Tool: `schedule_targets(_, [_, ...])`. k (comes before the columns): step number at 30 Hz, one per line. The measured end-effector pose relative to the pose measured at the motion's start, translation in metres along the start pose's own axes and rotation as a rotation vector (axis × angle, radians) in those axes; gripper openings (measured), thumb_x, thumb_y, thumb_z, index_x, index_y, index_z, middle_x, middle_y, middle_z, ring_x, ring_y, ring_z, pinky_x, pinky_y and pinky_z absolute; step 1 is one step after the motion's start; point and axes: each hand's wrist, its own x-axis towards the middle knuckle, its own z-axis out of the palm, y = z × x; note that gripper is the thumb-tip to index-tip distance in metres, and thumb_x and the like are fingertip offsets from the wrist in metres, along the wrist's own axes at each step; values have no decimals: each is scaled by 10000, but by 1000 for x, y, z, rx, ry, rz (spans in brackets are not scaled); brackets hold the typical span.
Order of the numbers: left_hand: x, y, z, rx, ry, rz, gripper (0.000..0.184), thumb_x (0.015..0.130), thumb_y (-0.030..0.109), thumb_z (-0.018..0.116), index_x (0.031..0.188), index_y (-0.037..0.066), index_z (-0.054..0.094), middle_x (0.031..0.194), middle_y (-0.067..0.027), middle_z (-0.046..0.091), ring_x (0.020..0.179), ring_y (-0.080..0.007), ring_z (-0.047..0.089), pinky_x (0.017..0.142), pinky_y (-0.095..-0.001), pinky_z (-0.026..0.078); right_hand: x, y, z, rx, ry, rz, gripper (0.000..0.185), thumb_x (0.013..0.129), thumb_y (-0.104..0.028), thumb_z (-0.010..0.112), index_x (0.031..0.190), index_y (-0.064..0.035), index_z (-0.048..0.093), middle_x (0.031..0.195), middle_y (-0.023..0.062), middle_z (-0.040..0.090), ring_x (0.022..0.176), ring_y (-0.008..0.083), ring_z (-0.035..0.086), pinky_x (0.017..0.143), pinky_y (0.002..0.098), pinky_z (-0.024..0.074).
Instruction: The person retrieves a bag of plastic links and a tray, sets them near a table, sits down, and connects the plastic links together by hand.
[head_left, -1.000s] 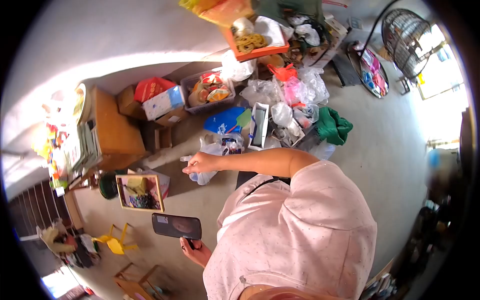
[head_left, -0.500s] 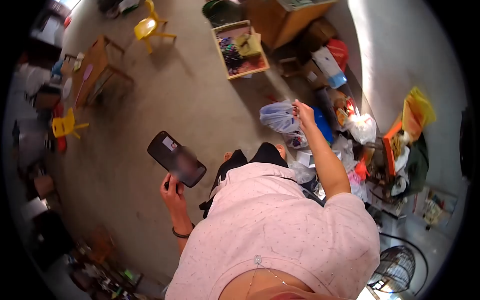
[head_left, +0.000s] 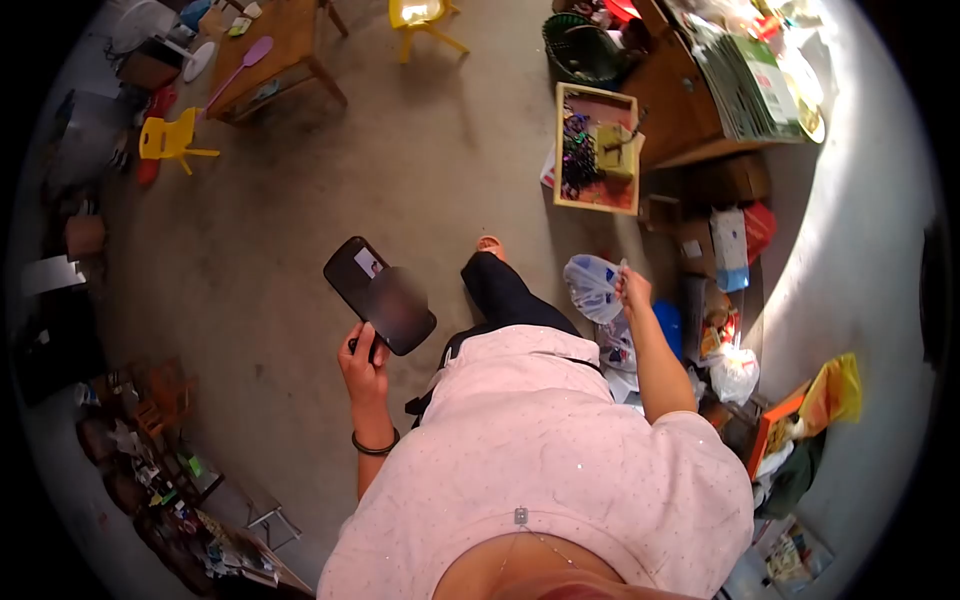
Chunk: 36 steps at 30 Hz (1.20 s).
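Observation:
My left hand (head_left: 362, 362) is closed at the lower edge of a dark, rounded rectangular panel (head_left: 352, 282). A small pale picture shows near the panel's upper end, and a blurred patch covers its lower part; its exact kind I cannot make out. My right hand (head_left: 632, 288) pinches the gathered top of a translucent plastic bag (head_left: 592, 288) with blue markings. The bag hangs in front of my right side, above another clear bag (head_left: 617, 345). What is inside the bag is unclear.
Ahead stands a wooden tray (head_left: 637, 200) of dark small pieces, beside a dark green basket (head_left: 580, 50) and a wooden cabinet (head_left: 690, 110). Boxes and a white bag (head_left: 735, 375) crowd the right. Yellow chairs (head_left: 170, 135) and a wooden table (head_left: 290, 60) stand at upper left.
My view has shifted as I step forward; the tray and chairs appear farther right. One sandalled foot now reaches ahead. Both hands keep hold of the same things.

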Motion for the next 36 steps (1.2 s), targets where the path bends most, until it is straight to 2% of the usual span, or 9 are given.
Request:
schedule_targets(3, [22, 13, 15, -23, 60, 20, 95, 915, 102, 594, 878, 15, 584, 666, 25, 487, 494, -51, 384, 470, -218, 297, 52, 27, 17, -45, -96, 70, 227, 919, -251, 563, 789, -67, 593, 614, 24, 525, 481, 128, 492, 409, 265, 397])
schedule_targets(5, [44, 30, 17, -33, 115, 36, 102, 914, 107, 598, 903, 6, 590, 667, 28, 490, 492, -49, 383, 465, -219, 298, 48, 6, 59, -89, -125, 148, 215, 916, -252, 566, 793, -76, 589, 605, 21, 519, 472, 131, 487, 402, 264, 391])
schedule_targets(8, [74, 64, 36, -53, 198, 53, 82, 910, 111, 604, 878, 41, 577, 653, 26, 496, 471, -57, 393, 444, -215, 306, 54, -16, 113, -89, -161, 162, 201, 912, -244, 569, 805, -75, 587, 602, 18, 513, 462, 132, 479, 393, 265, 383])
schedule_targets(13, [141, 104, 20, -88, 276, 96, 106, 892, 144, 636, 862, 55, 585, 620, 36, 471, 466, -54, 383, 445, -213, 283, 51, -71, 222, -130, -281, 138, 137, 881, -184, 572, 811, -68, 594, 602, -5, 495, 462, 122, 464, 404, 270, 342])
schedule_targets(16, [195, 132, -12, -99, 300, 107, 113, 887, 153, 642, 857, 59, 587, 611, 39, 458, 466, -53, 378, 447, -216, 272, 48, -102, 295, -107, -339, 110, 119, 881, -171, 567, 833, -67, 599, 588, -12, 469, 459, 117, 456, 394, 248, 334])
schedule_targets(20, [263, 184, -46, -98, 333, 130, 129, 882, 154, 647, 827, 50, 595, 603, 42, 441, 472, -53, 372, 454, -217, 259, 47, -133, 382, -171, -330, 82, 195, 879, -197, 585, 987, -35, 606, 682, 38, 540, 557, 165, 530, 456, 273, 430])
schedule_targets(24, [348, 247, -112, -76, 306, 151, 136, 879, 153, 653, 876, 19, 625, 607, 45, 452, 484, -44, 375, 458, -212, 259, 11, -172, 500, -126, -213, 76, 179, 866, -169, 599, 969, -23, 600, 690, 54, 548, 562, 174, 535, 472, 282, 432])
schedule_targets(28, [412, 315, -166, -23, 306, 142, 159, 877, 153, 655, 906, -2, 638, 596, 54, 447, 480, -36, 377, 449, -211, 254, -14, -207, 617, -148, -343, -23, 164, 853, -149, 598, 936, -8, 592, 694, 59, 550, 554, 170, 533, 485, 279, 428])
schedule_targets(36, [563, 419, -242, 35, 318, 154, 159, 877, 160, 654, 875, 2, 644, 569, 55, 428, 464, -37, 347, 444, -222, 240, -73, -242, 808, -159, -324, -100, 189, 865, -162, 588, 973, -8, 602, 723, 51, 564, 580, 149, 548, 487, 260, 436])
